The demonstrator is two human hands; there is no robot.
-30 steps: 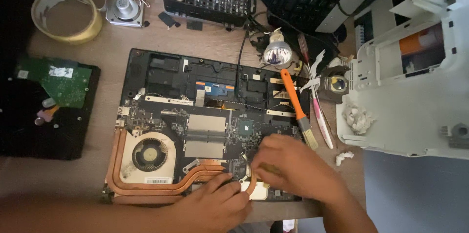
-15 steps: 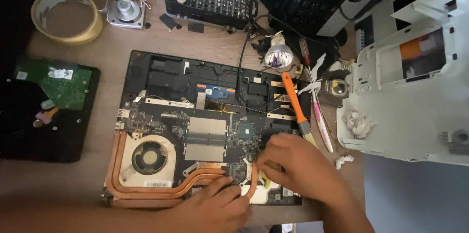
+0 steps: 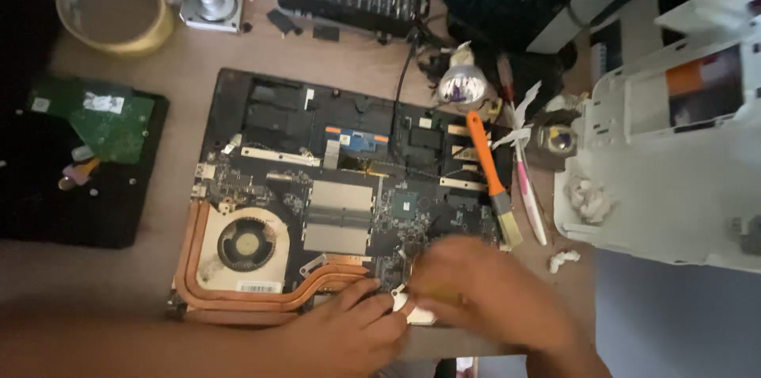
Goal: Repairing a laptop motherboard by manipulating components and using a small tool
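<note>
Steady your left hand on the opened black laptop board | right hand blurred, grip unclear; work slowly near the copper heat pipes.

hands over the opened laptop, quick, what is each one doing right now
Left hand: fingers resting on the black opened laptop board by the copper heat pipes; grip cannot be told.
Right hand: blurred, cannot be told.
</note>
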